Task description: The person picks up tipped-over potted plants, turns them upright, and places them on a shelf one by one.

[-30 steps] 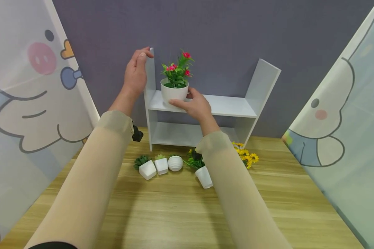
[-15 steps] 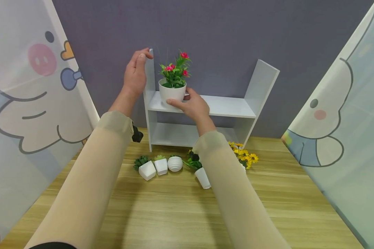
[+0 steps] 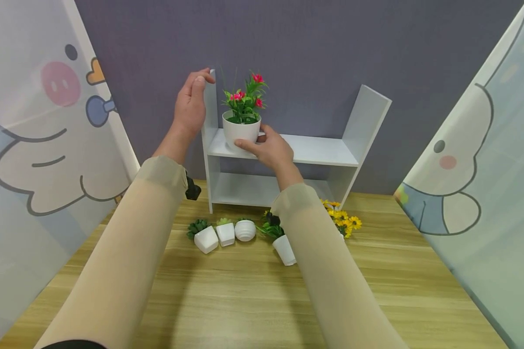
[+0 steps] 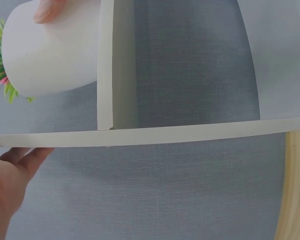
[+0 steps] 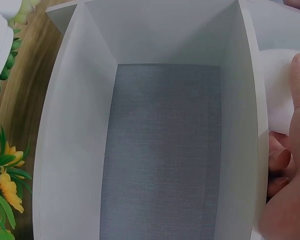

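Observation:
A white flowerpot (image 3: 241,132) with green leaves and small pink-red flowers stands upright at the left end of the upper board of a white shelf (image 3: 316,149). My right hand (image 3: 274,148) grips its right side low down, thumb across the front, other fingers partly hidden. In the right wrist view, the thumb lies on the pot (image 5: 277,90) just beyond the board. My left hand (image 3: 191,103) is raised at the shelf's left side panel. Its fingertips touch the panel's outer face in the left wrist view, where the pot (image 4: 50,55) appears across the panel.
On the wooden table (image 3: 240,300) before the shelf lie small white-potted succulents (image 3: 206,239) and a round white pot (image 3: 245,230). A tipped white pot (image 3: 285,250) with greenery and yellow flowers (image 3: 345,220) lie further right, partly behind my right sleeve.
My right hand and the flowerpot have shifted slightly left along the upper board, then stayed there for the last half second. My left hand keeps its place at the side panel.

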The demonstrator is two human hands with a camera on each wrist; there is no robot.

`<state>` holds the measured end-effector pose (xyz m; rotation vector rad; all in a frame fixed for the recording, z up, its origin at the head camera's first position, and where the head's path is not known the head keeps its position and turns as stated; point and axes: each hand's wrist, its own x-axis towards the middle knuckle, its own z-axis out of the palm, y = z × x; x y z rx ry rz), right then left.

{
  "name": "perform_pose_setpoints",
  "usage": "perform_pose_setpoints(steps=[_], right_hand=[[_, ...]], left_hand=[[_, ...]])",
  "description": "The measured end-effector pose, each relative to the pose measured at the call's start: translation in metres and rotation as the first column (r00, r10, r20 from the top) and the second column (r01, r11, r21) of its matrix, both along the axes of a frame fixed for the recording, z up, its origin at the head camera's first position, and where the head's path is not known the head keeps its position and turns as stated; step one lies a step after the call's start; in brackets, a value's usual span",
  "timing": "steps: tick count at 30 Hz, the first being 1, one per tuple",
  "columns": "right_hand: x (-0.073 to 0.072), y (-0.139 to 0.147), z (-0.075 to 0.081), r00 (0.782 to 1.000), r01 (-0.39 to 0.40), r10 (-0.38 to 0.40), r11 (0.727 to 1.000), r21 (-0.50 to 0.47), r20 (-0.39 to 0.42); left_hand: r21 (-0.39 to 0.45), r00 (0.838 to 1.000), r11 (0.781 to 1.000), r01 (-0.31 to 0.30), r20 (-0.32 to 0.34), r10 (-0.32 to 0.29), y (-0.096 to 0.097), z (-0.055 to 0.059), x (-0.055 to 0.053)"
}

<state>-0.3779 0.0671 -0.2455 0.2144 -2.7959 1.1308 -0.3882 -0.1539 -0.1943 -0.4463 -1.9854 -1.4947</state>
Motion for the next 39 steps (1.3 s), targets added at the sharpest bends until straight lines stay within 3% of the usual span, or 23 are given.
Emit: perform_pose_setpoints(steps=[23,33,39], right_hand=[[0.001,0.004,-0.001,0.999,-0.033,0.033,0.999,-0.025,0.012],[0.006,0.011,-0.002,0.998,-0.055,0.053,0.990,-0.131,-0.014],[0.017,0.026,-0.005,0.994,-0.097,0.080,0.962,-0.255,-0.076]], left_hand=[[-0.018,1.000,1.000,-0.012,0.004,0.012,-0.001,0.000,0.001],[-0.028,1.000,0.999,-0.020,0.014,0.020,-0.002,0.001,0.000],[-0.028,1.000,1.000,-0.015,0.015,0.015,-0.002,-0.001,-0.001]])
